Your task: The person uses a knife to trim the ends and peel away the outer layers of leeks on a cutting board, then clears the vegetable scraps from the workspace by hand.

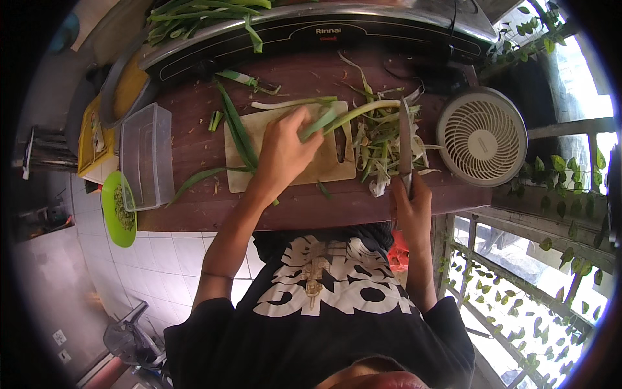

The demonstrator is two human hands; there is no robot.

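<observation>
My left hand (290, 148) grips a green onion stalk (362, 112) above a worn cutting board (311, 170). The stalk's pale end reaches right, to the blade of a kitchen knife (405, 136). In my right hand (412, 204) is the knife's handle, with the blade pointing away from me over a heap of onion trimmings (381, 150). Another pale stalk (291, 103) lies along the board's far edge. Long green leaves (236, 124) cross the board's left side, partly hidden by my left hand.
A clear plastic container (148, 160) and a green bowl (119, 209) with chopped greens stand at the left. More green onions (194, 17) rest on the Rinnai gas stove (272, 36) beyond the wooden table (291, 214). A round fan (482, 137) sits at the right.
</observation>
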